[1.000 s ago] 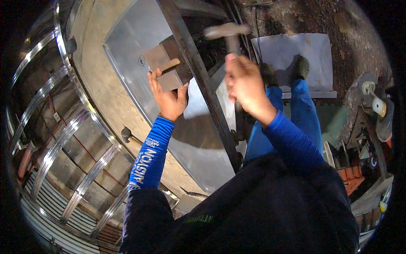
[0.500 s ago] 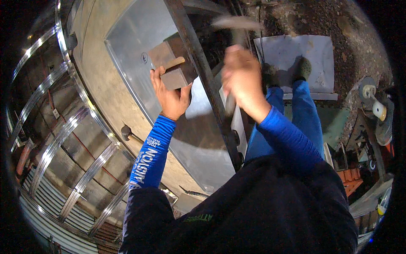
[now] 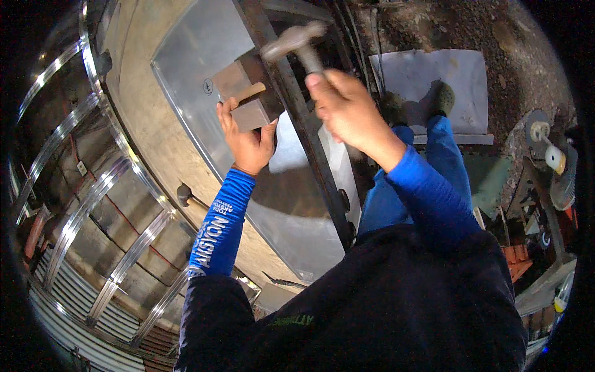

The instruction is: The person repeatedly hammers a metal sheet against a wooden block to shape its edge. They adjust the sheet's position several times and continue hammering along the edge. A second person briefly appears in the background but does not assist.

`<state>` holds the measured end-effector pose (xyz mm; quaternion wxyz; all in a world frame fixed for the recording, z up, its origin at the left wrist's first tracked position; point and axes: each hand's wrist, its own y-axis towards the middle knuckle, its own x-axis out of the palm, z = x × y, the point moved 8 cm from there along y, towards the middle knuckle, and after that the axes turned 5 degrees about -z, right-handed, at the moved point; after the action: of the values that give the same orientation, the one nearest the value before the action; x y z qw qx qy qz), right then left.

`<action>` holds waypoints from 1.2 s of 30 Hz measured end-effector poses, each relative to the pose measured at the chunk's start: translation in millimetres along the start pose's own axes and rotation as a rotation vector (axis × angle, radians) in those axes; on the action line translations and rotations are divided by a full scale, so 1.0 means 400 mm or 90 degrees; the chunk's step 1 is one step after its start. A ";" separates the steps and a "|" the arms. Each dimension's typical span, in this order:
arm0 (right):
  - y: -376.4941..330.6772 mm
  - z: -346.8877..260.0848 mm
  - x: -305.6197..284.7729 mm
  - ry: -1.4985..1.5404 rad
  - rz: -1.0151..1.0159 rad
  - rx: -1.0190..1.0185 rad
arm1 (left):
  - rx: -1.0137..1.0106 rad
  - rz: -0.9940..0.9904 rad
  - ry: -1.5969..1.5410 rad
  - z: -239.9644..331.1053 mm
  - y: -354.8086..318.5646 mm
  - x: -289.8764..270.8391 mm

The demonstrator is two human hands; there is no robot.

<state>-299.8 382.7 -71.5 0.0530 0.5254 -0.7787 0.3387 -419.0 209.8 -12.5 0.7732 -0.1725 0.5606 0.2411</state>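
Note:
My left hand (image 3: 249, 149) is wrapped round the near end of a brown-grey block (image 3: 251, 117), fingers on its left side and thumb on its right. A light wooden strip (image 3: 248, 94) lies across it, with another brown-grey part (image 3: 232, 79) just beyond; whether both parts are one piece I cannot tell. Under them is a shiny sheet of metal (image 3: 288, 239). My right hand (image 3: 347, 111) grips the handle of a hammer (image 3: 294, 41), raised above a dark metal bar, its head apart from the block and slightly blurred.
The dark metal bar (image 3: 319, 164) runs along the sheet's right edge. A second hammer (image 3: 186, 195) lies left of my left forearm. Shiny metal framing (image 3: 111, 279) stands at far left. My feet are by a white sheet (image 3: 462, 87) on the ground; an angle grinder (image 3: 553, 158) is at far right.
The hammer has swung left, its head now over the dark bar and nearer the block. My left hand and the block have barely shifted.

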 end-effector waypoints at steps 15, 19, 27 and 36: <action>-0.108 0.055 -0.059 0.277 0.050 0.123 | 0.005 -0.001 0.078 0.005 -0.013 -0.005; -0.202 0.216 -0.244 0.210 0.159 0.169 | -0.064 0.038 0.005 -0.023 -0.011 -0.020; -0.308 0.206 -0.417 0.091 0.218 0.170 | 0.073 0.023 -0.012 0.006 0.100 -0.097; -0.266 0.064 -0.254 0.086 0.192 0.150 | -0.056 0.077 -0.259 -0.045 0.158 -0.036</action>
<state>-156.7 424.1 -85.6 -0.0085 0.3813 -0.7982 0.4662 -472.5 249.5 -4.4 0.8463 -0.1198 0.3912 0.3413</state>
